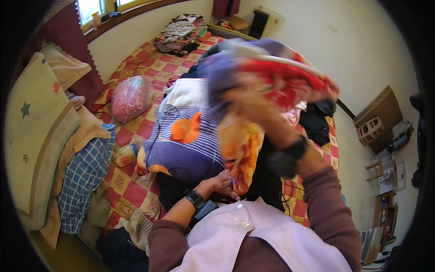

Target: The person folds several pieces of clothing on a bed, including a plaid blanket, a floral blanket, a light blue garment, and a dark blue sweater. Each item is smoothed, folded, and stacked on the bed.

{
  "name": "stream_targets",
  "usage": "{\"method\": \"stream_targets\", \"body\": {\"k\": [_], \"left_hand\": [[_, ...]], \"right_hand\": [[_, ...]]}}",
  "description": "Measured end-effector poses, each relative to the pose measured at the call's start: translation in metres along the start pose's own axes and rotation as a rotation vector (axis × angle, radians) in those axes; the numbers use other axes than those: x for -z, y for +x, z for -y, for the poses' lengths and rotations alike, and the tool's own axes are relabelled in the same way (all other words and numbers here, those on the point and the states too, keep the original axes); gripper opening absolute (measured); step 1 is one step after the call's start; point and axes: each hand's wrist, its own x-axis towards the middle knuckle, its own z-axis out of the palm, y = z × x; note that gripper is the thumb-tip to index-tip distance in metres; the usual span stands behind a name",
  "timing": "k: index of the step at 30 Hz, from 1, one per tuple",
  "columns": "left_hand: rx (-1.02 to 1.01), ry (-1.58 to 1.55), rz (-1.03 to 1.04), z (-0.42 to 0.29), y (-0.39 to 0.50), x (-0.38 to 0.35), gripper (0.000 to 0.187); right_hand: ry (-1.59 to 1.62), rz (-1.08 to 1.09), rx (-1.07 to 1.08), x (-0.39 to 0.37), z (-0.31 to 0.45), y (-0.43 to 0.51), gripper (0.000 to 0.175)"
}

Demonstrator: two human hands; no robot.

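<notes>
A fabric bundle with purple, white-striped and orange patterns (pixel 190 136) lies before me on the bed. My left hand (pixel 222 185) rests at its near edge, the fingers against an orange and yellow fabric part (pixel 243 163). Raised over the right side of the bundle, my right hand (pixel 243 93) is blurred by motion. Around it is a blurred mass of red, white and purple fabric (pixel 282 81); the blur hides how its fingers lie. Dark fabric (pixel 265 173) shows beneath and beside the bundle, close to my body.
On the checkered bedsheet (pixel 132 180) are a plastic-wrapped pink bundle (pixel 131 98), a lidded jar (pixel 125 155), a pile of folded clothes (pixel 180 34) and black clothing (pixel 316 122). Stacked bedding (pixel 40 136) stands at the left. A cardboard piece (pixel 384 119) and small stool (pixel 373 170) are at right.
</notes>
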Motion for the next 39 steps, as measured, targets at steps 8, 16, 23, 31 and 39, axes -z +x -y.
{"method": "stream_targets", "body": {"k": [8, 16, 23, 31, 39], "left_hand": [[0.185, -0.916, -0.138, -0.008, -0.183, 0.013, 0.058], [0.549, -1.621, -1.428, -0.004, -0.224, -0.037, 0.044], [0.352, -1.692, -1.777, 0.05, -0.18, 0.033, 0.037], [0.227, -0.742, -1.689, -0.012, -0.262, 0.164, 0.027], [0.578, -1.422, -1.759, -0.004, -0.325, 0.071, 0.037]], "right_hand": [[0.429, 0.749, 0.027, -0.195, 0.009, -0.055, 0.045], [-0.331, -0.107, -0.236, -0.051, -0.066, -0.147, 0.057], [1.06, -0.21, -1.083, -0.091, -0.092, -0.181, 0.041], [0.61, 0.428, -0.578, -0.037, 0.008, -0.125, 0.033], [0.3, 0.251, -0.73, -0.04, -0.105, -0.104, 0.038]]}}
